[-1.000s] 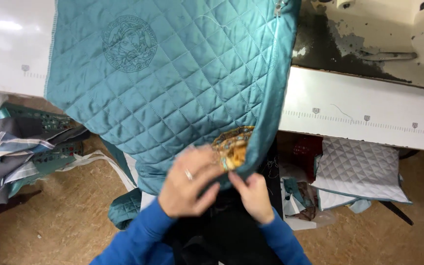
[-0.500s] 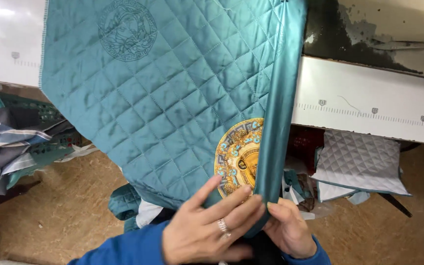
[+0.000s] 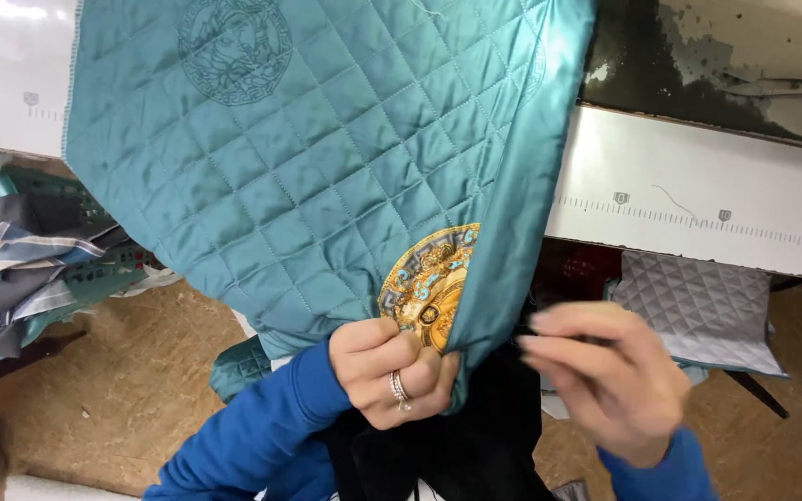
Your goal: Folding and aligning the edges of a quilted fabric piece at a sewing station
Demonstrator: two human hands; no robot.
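A white worktable (image 3: 698, 199) with ruler markings printed along its near edge is seen across the far part of the scene, and over its near edge a large teal quilted fabric panel (image 3: 308, 158) is draped, hanging down toward the person. The panel is stitched in a diamond grid with a satin sheen; a tone-on-tone round medallion (image 3: 234, 46) is embroidered near its far edge, and its right edge is folded over into a smooth teal band. Below the table a chipboard floor (image 3: 122, 371) is visible, with a heap of fabric offcuts (image 3: 30, 250) at the left and a grey quilted piece (image 3: 698, 311) at the right.

At the panel's near corner a gold and turquoise printed lining (image 3: 424, 288) is exposed where the layers are parted. That corner is clamped in the left hand (image 3: 396, 371), whose fingers are curled shut around the teal edge and the printed layer; a ring is worn on one finger. The right hand (image 3: 605, 376) is held just right of the fold, blurred, fingers drawn loosely together; whether anything is pinched between them cannot be told.

As a judgement, the slippery satin could be let slide from the single clamped corner, so that the panel would be dragged off the table by its own hanging weight; the parted layers could also be shifted out of line if the corner is tugged unevenly.
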